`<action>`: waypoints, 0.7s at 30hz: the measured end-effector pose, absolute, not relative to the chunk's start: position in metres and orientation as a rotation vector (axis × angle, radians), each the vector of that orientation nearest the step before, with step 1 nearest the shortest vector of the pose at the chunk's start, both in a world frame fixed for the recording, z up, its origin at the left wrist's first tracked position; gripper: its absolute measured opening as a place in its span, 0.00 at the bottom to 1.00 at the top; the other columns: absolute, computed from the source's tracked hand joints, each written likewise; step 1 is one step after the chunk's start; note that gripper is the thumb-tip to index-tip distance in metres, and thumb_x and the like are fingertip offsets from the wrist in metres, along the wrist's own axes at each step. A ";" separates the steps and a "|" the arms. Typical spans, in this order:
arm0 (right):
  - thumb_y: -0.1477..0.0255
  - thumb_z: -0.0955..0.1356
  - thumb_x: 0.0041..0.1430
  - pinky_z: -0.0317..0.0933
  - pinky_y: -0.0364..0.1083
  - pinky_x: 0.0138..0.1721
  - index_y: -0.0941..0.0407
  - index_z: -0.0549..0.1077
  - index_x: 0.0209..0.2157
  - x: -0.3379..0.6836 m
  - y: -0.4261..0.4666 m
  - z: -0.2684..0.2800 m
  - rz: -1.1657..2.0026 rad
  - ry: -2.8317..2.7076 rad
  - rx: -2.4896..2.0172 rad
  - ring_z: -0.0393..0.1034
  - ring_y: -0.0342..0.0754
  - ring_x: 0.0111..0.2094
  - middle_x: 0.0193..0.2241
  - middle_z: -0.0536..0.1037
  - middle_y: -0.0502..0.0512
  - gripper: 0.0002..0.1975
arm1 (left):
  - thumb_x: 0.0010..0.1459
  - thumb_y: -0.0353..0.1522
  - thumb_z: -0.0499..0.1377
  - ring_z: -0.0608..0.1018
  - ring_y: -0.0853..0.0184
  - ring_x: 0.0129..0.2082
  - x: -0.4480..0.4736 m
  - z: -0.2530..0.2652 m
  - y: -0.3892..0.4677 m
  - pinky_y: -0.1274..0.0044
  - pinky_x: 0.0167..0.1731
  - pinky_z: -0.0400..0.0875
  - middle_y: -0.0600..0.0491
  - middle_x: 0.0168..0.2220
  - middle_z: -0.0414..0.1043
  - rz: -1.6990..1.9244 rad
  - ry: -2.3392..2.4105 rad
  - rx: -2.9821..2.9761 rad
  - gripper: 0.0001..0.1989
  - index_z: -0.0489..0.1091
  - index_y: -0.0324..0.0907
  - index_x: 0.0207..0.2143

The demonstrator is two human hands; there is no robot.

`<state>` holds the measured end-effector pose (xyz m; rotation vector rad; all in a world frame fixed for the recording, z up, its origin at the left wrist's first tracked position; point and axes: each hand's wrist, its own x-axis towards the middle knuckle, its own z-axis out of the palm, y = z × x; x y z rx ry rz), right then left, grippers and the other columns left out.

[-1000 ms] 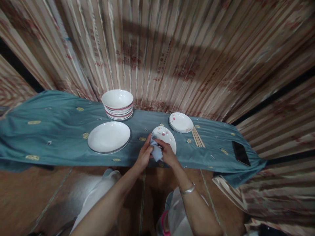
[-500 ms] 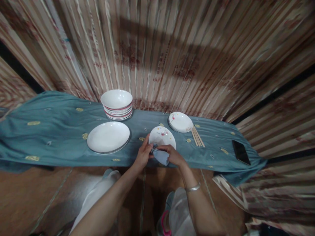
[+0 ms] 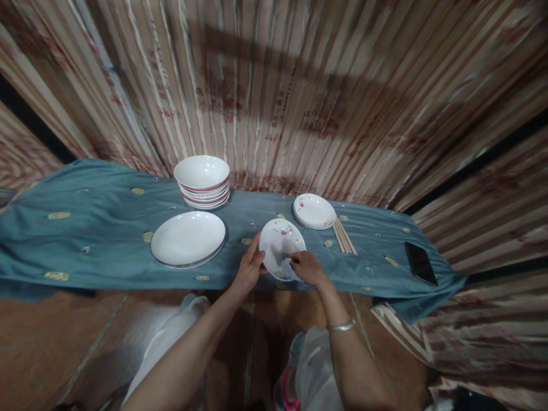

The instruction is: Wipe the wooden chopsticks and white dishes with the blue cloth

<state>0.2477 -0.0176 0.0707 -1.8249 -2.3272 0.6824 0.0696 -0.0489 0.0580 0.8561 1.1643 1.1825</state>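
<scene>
A white plate [image 3: 274, 237] with small flowers near its rim is tilted up above the front of the cloth-covered table. My left hand [image 3: 249, 268] grips its left edge, thumb over the rim and fingers behind. On the plate's lower right, my right hand [image 3: 306, 268] is closed on a pale blue cloth [image 3: 291, 269], which lies against the plate's face. Part of the cloth is hidden under the fingers. Behind and right of this plate sits a short stack of flowered plates [image 3: 315, 211], with several chopsticks [image 3: 343, 235] beside it.
At the left stand a large oval plate [image 3: 188, 238] and, behind it, a stack of white bowls [image 3: 203, 174] with red bands. A black phone [image 3: 420, 264] lies at the right end of the teal tablecloth [image 3: 111, 228]. A patterned curtain [image 3: 274, 103] hangs behind.
My right hand has moved right and slightly down with the cloth, away from my left hand. More of the plate's face shows. My left hand keeps its grip.
</scene>
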 end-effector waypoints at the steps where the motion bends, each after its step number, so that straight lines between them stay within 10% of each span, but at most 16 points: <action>1: 0.74 0.62 0.54 0.58 0.44 0.34 0.57 0.79 0.30 0.248 -0.017 0.069 0.642 -2.311 -1.838 0.74 0.51 0.35 0.32 0.81 0.59 0.12 | 0.54 0.37 0.56 0.73 0.63 0.37 0.069 0.058 -0.049 0.76 0.28 0.75 0.50 0.45 0.71 1.185 1.157 0.860 0.34 0.53 0.48 0.63; 21: 0.80 0.60 0.54 0.60 0.48 0.45 0.59 0.72 0.40 0.236 0.001 0.028 0.214 -2.004 -1.646 0.68 0.51 0.41 0.38 0.75 0.61 0.14 | 0.52 0.35 0.58 0.74 0.63 0.34 0.070 0.063 -0.044 0.75 0.27 0.75 0.50 0.41 0.73 1.195 1.130 0.845 0.37 0.52 0.46 0.64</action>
